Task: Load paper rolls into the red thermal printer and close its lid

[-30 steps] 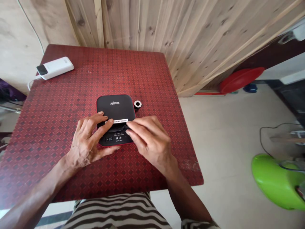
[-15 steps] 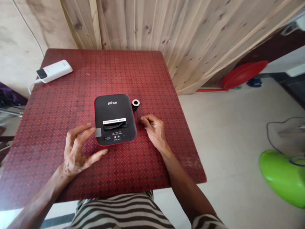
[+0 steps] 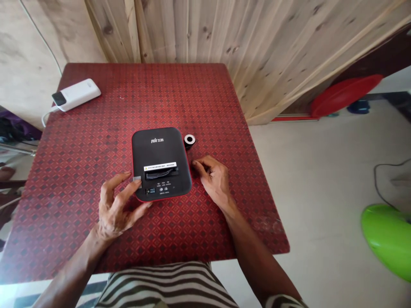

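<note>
A flat black device (image 3: 160, 153) with a red rim and white lettering lies on the red patterned table (image 3: 167, 96). Across its lower half run a white warning label (image 3: 160, 166) and a dark slot. A small grey patch (image 3: 137, 179) sits at its left edge. My left hand (image 3: 117, 203) has its fingers spread, one fingertip on that patch and the thumb near the lower edge. Just off the device's right side, my right hand (image 3: 214, 177) is curled with thumb and forefinger together; anything between them is hidden. A black roll with a white core (image 3: 189, 140) rests beyond it.
A white power bank (image 3: 78, 95) with a cable lies at the table's far left corner. Behind the table stands a wooden plank wall (image 3: 192, 30). On the floor to the right are a red rounded object (image 3: 346, 96) and a bright green one (image 3: 385, 237).
My left hand has moved right, and a fingertip now rests on the grey patch. The whole view has shifted slightly; my right hand keeps its curled pose beside the device.
</note>
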Action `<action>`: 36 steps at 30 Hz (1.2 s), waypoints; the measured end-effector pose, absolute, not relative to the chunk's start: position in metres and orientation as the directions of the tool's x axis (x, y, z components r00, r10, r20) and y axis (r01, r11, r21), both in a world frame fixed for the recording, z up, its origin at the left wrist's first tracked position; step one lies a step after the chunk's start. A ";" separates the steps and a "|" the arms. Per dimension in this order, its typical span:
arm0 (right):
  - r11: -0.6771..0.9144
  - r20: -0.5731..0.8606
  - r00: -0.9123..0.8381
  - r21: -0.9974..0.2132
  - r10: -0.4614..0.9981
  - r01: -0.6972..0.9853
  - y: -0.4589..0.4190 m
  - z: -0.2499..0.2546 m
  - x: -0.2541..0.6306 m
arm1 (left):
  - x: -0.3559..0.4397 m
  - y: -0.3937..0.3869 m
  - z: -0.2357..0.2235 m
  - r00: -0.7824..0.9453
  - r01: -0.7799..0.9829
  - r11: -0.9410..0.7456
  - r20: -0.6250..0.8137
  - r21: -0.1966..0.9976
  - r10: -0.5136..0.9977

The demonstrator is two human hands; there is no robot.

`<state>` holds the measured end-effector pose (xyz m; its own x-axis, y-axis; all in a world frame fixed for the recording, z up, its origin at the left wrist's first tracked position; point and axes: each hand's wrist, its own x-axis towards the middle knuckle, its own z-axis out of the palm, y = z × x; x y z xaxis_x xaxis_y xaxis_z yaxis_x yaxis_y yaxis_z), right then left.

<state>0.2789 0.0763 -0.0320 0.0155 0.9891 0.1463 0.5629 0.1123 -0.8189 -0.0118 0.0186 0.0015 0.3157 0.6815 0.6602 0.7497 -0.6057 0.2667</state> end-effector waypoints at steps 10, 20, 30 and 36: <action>0.107 0.144 0.019 -0.816 0.989 0.568 0.076 -0.030 0.280 | -0.012 0.020 0.008 0.228 0.717 -0.549 0.600 0.430 0.767; 0.273 0.333 0.011 -0.790 0.943 0.549 0.068 0.002 0.269 | -0.012 0.024 0.005 0.265 0.670 -0.594 0.604 0.445 0.752; 0.626 -0.011 -0.640 -0.196 0.768 0.755 0.114 0.082 0.192 | -0.016 0.017 -0.005 0.300 0.715 -0.613 0.644 0.337 0.704; 0.654 -0.144 -0.655 -0.062 0.742 0.754 0.130 0.080 0.177 | -0.015 0.018 -0.010 0.338 0.720 -0.612 0.606 0.327 0.721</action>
